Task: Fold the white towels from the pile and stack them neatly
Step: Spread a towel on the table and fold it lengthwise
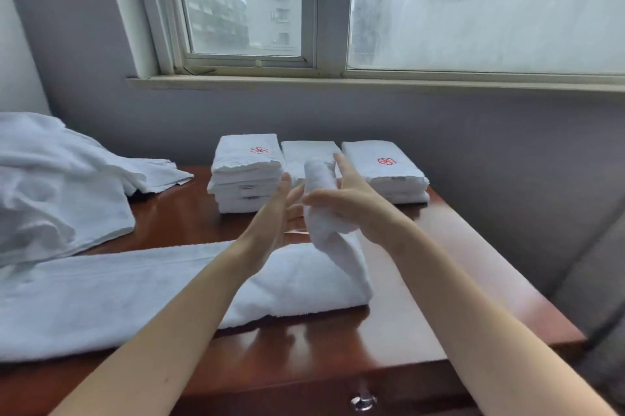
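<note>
- Your right hand (341, 200) grips the raised end of a long white terry towel (135, 290), with the thumb on the near side and the forefinger stretched straight.
- Your left hand (279, 212) is flat with straight fingers, its palm just beside that raised end; I cannot tell if it touches.
- The rest of the towel lies folded lengthwise across the glossy red-brown wooden bench (406, 280).
- A pile of loose white towels (50, 185) sits at the left.
- By the wall stand a left stack of folded white towels (247, 175), a lower middle stack (307, 151) and a right stack (389, 175).
- The left and right stacks each carry a red pinwheel-like emblem with no readable letters; the small tags on the left stack's edges are too small to read.
</note>
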Available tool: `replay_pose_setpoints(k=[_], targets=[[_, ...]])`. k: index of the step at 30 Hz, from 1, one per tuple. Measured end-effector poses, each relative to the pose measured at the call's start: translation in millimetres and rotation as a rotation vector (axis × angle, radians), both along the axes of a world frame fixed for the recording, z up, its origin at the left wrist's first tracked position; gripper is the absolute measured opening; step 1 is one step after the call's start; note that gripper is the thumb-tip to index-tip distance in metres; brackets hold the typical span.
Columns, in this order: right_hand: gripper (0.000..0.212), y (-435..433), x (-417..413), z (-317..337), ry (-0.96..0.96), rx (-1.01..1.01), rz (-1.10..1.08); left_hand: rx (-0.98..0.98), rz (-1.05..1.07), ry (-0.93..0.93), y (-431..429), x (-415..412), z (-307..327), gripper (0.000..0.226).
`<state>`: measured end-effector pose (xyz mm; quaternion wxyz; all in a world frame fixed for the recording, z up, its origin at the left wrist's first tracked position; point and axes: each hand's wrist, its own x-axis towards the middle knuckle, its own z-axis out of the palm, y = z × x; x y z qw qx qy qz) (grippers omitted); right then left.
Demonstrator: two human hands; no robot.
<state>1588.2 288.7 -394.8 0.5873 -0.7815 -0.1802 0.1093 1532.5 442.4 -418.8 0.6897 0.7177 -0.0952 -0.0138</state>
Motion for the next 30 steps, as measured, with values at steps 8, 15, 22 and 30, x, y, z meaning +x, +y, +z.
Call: replay_pose_setpoints(k=[8,15,22,30], targets=[[0.05,52,-25,-49,0.075,-0.16,0.113,-0.106,0.161,0.359,52,-17,-38,0.065],[0.034,31,-17,-59,-0.243,-0.211,-0.197,0.239,0.324,0.278,68,-17,-34,0.033],[0.038,31,-22,-86,-0.501,-0.792,0.033,0.536,0.416,0.382,84,-23,-33,0.04],[0.062,26,-13,-100,-0.489,-0.912,0.087,1.261,0.314,-0.134,44,-23,-65,0.048]])
